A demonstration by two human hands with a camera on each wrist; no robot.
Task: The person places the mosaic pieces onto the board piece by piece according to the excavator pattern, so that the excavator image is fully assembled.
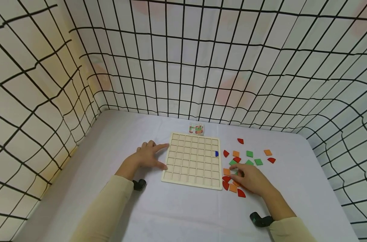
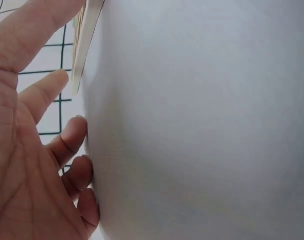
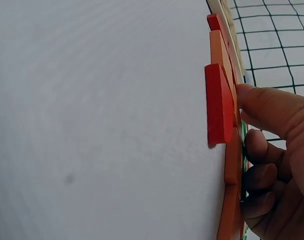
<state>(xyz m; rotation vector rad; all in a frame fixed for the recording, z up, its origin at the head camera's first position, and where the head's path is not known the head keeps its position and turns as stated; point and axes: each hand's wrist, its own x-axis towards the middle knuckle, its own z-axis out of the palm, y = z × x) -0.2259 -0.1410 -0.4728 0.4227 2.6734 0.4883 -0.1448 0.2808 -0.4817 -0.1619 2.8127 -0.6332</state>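
Note:
A pale gridded board (image 1: 175, 179) lies on the white cloth, with one blue piece (image 1: 216, 153) in a cell near its right edge. At the board's left edge my left hand (image 1: 145, 156) spreads its thumb and index finger, their tips at the rim; the other fingers bend loosely. My right hand (image 1: 252, 178) hovers low over scattered flat pieces, thumb and index finger apart beside an orange square (image 1: 227, 171). Nothing is visibly pinched there, though some pieces are hidden beneath the hand. In the right wrist view a red quarter-round piece (image 3: 219, 105) lies near the thumb.
Green squares (image 1: 258, 162), more orange squares (image 1: 268, 152) and red quarter-rounds (image 1: 240, 141) lie right of the board. Behind the board stands a small patterned card (image 1: 196, 129). Black wire mesh (image 1: 183, 63) encloses the back and sides of the table.

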